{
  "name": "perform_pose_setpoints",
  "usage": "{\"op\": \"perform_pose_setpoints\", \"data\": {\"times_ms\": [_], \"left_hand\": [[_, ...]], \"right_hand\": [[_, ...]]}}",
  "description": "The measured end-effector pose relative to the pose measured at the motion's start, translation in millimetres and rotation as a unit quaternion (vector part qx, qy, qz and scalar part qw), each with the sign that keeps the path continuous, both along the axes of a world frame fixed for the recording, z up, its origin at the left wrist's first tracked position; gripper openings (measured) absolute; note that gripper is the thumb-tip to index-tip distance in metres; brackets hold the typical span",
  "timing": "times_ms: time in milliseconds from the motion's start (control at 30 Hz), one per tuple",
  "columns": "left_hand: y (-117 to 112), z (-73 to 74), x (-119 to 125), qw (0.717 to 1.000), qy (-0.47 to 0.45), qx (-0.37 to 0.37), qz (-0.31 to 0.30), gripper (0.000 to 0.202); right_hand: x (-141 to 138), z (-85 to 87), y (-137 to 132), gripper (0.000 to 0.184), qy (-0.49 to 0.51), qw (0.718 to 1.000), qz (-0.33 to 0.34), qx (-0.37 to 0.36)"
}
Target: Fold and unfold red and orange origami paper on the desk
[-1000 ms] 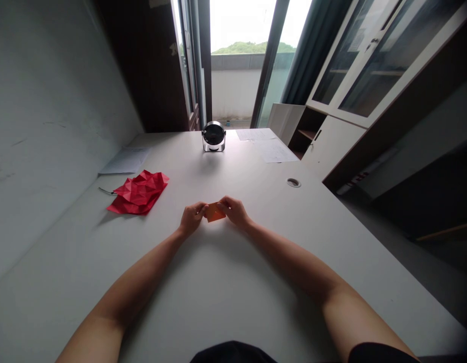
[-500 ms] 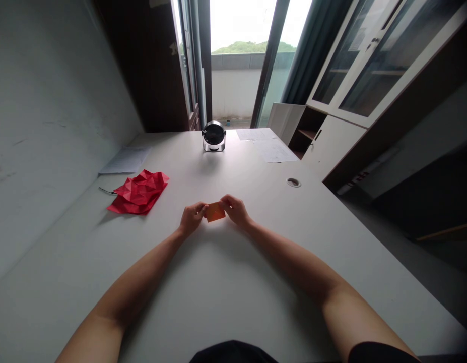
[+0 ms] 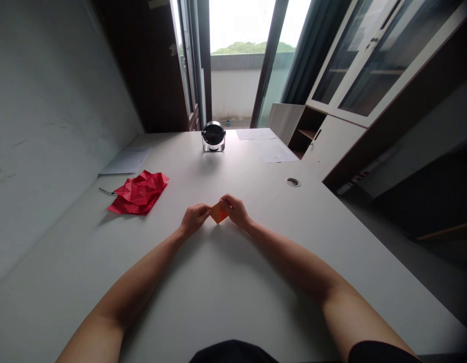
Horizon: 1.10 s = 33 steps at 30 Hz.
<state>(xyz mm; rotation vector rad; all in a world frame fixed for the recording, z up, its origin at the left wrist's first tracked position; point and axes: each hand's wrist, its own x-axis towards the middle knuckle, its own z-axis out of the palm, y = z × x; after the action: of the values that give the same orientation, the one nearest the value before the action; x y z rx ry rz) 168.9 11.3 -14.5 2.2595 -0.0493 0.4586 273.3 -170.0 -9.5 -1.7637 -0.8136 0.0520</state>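
A small folded piece of orange paper (image 3: 219, 214) rests on the white table (image 3: 225, 282) in the middle, pinched from both sides. My left hand (image 3: 194, 218) grips its left corner with closed fingertips. My right hand (image 3: 236, 210) is closed on its right and top edge. The paper now shows as a small tilted wedge between the two hands. A larger creased red sheet of paper (image 3: 139, 192) lies flat to the left, apart from both hands.
A small round black and silver device (image 3: 213, 136) stands at the far end of the table. White sheets (image 3: 271, 146) lie at the back right, another sheet (image 3: 125, 160) at the back left. A cable hole (image 3: 292, 182) is at the right. A wall runs along the left.
The orange paper looks narrower and more tilted than before. My left fingers have moved a little right toward my right hand. The arms stay in place.
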Motion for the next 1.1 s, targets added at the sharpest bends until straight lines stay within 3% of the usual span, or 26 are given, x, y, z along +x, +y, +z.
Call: {"op": "perform_pose_setpoints", "data": {"times_ms": [633, 867, 1100], "left_hand": [[1, -0.2, 0, 0.999, 0.018, -0.048, -0.007, 0.029], [6, -5.7, 3, 0.988, -0.001, -0.155, 0.017, 0.03], [9, -10.7, 8, 0.964, -0.04, -0.26, 0.03, 0.031]], "right_hand": [[-3, 1.5, -1, 0.026, -0.016, 1.0, 0.008, 0.004], [5, -13.6, 2, 0.031, 0.016, 0.999, 0.022, 0.018], [6, -16.3, 6, 0.046, 0.157, 0.973, 0.153, 0.069]]}}
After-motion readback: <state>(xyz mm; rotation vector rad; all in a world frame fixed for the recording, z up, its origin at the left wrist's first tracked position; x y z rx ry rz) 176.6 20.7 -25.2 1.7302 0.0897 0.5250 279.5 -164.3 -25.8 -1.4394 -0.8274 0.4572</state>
